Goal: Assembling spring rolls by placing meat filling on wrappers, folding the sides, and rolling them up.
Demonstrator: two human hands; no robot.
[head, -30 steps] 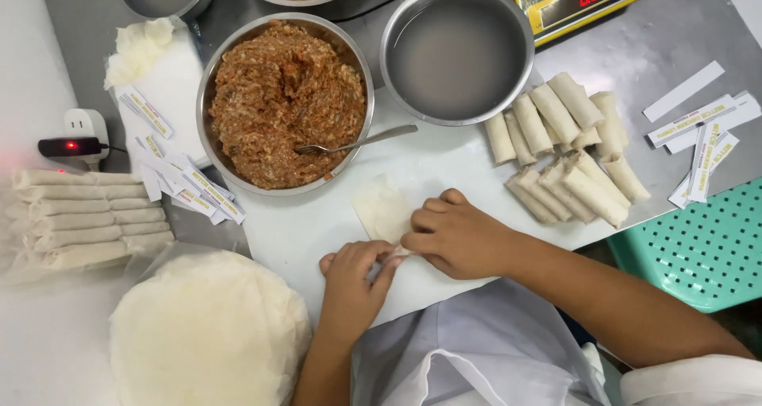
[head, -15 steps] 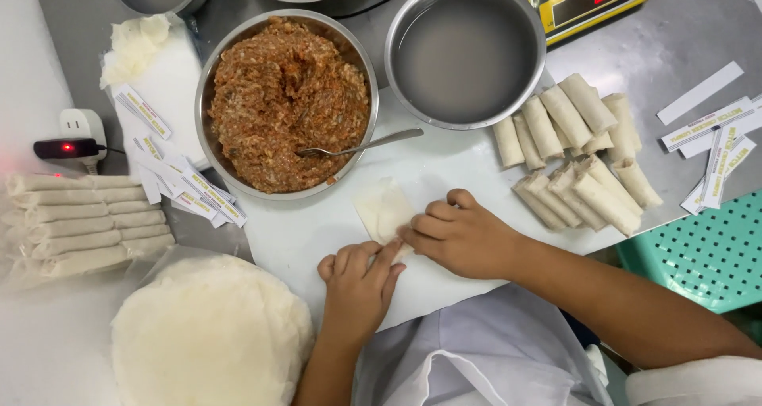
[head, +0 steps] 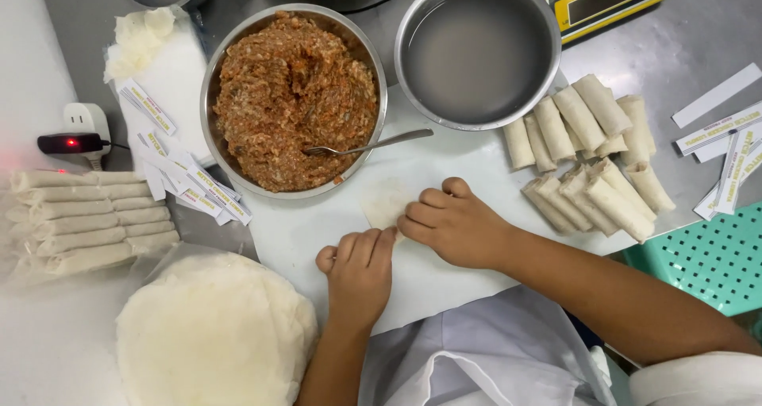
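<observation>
Head view: rolling step in hand, by my read. Left hand (head: 359, 273) and right hand (head: 454, 225), fingers curled down on a thin wrapper (head: 384, 205) at frame centre on the white board (head: 302, 231); next move needs even, tight pressure. Upper-centre bowl (head: 222, 65) holds minced filling (head: 294, 96) and a spoon (head: 369, 146); upper-right bowl (head: 548, 25) holds cloudy liquid. Finished rolls (head: 591, 156) right.

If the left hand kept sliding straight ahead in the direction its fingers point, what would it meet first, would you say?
The left hand points up the white board toward the wrapper just past its fingertips, so it would likely meet that first. Beyond lies the rim of the filling bowl, though height is hard to judge.
</observation>
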